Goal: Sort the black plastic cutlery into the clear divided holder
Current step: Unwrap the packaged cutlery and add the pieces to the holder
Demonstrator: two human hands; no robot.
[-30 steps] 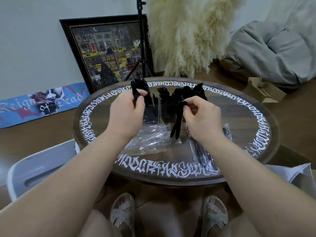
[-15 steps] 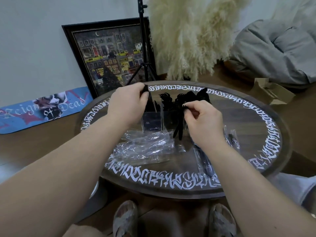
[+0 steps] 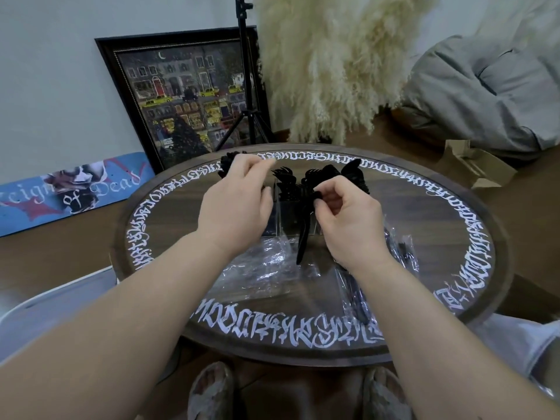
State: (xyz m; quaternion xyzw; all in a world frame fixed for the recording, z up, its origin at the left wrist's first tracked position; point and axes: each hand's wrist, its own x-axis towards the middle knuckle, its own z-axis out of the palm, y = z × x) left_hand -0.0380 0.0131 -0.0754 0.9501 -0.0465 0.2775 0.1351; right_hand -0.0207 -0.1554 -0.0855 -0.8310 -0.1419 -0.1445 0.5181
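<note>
Since the earlier frame, the left hand was lifted off the spoons, fingers loosened and empty, while a black piece was kept pinched by the right hand before the clear holder, so slotting into its matching compartment was judged next.

Black cutlery; dark brown table, seemingly white-lettered.

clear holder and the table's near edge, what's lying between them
In the head view, crumpled clear plastic wrappers lie on the table in front of the clear holder, under the hanging black cutlery in the right hand.
</note>
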